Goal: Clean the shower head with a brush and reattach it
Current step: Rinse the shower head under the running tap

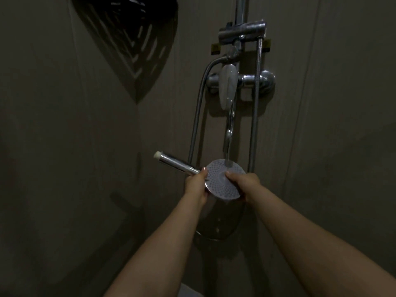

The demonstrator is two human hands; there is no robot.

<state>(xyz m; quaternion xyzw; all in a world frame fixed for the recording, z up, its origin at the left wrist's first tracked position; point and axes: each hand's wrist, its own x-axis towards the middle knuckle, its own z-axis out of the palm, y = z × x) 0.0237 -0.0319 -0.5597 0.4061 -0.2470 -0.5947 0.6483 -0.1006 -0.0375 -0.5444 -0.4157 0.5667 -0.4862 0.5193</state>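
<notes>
The shower head (220, 179) is held in front of the wall, below the tap (229, 86), with no hose on it. Its long axis goes from the round face at the lower right up to the left, where the chrome handle (177, 165) ends in a white tip that points to the upper left. The round face with many small holes is turned up toward the camera and a little tilted. A stream of water (228, 133) falls from the tap and lands on the upper edge of the face. The left hand (196, 185) is closed around the place where the handle meets the face, with the thumb lying on the rim. The right hand (243, 185) grips the right edge of the face, the thumb pressing on the holes near the middle and the fingers hidden behind. Both hands therefore are narrow and hold the same thing. Two metal hoses (256, 116) hang in loops on each side of the tap, behind the hands. A dark basket (132, 39) hangs in the corner at the upper left.
</notes>
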